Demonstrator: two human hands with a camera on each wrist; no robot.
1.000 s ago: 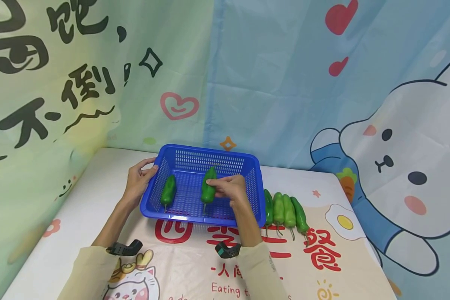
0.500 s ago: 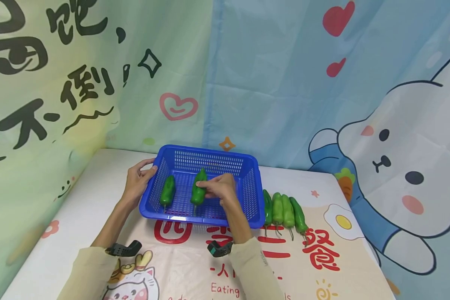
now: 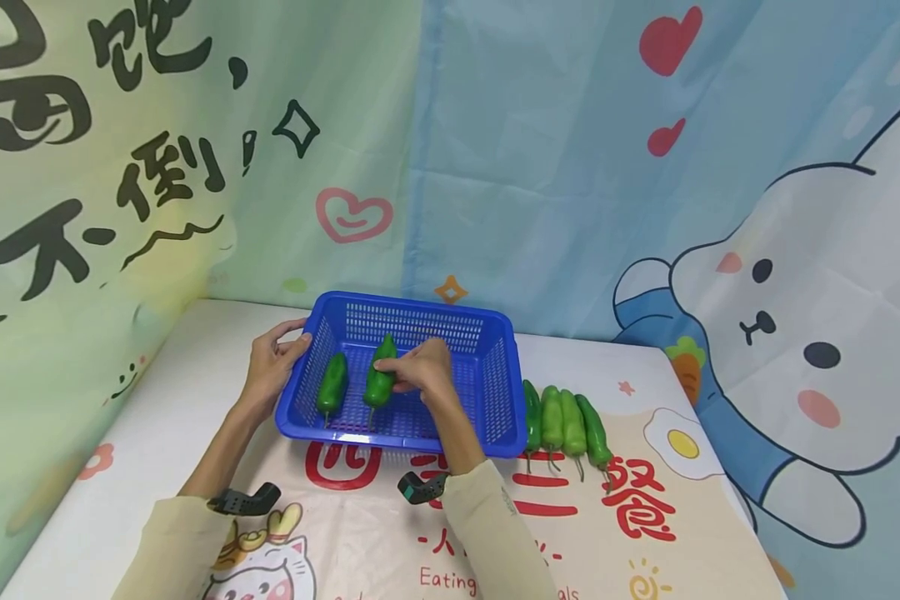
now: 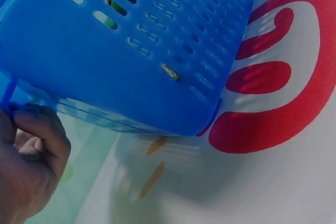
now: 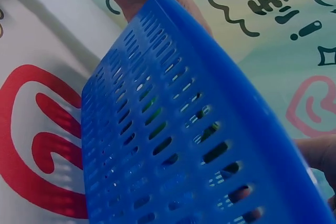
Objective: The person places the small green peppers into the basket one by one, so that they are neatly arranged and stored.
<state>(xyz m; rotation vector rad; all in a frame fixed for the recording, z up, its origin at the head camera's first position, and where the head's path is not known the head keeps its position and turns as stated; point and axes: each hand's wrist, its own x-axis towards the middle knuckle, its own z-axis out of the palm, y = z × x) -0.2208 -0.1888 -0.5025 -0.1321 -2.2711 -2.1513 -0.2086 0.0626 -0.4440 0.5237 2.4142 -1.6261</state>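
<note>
A blue plastic basket (image 3: 401, 442) with slotted walls stands on the table, tilted in the wrist views. My left hand (image 3: 272, 362) grips its left rim, fingers curled over the edge; in the left wrist view the hand (image 4: 34, 150) shows at the lower left. Inside the basket my right hand (image 3: 423, 368) pinches a green pepper (image 3: 379, 387) between thumb and fingers, stem toward me. Left of it lies another green pepper (image 3: 333, 385) on the basket floor. In the right wrist view the basket wall (image 5: 173, 119) hides most of the right hand.
Several green peppers (image 3: 573, 423) lie in a row on the table just right of the basket. A printed cloth (image 3: 645, 492) covers the table's front. A decorated curtain (image 3: 532, 167) hangs behind and at the left side.
My right hand has carried the pinched pepper leftward inside the basket, nearer to the pepper lying there. The left hand keeps its grip on the rim.
</note>
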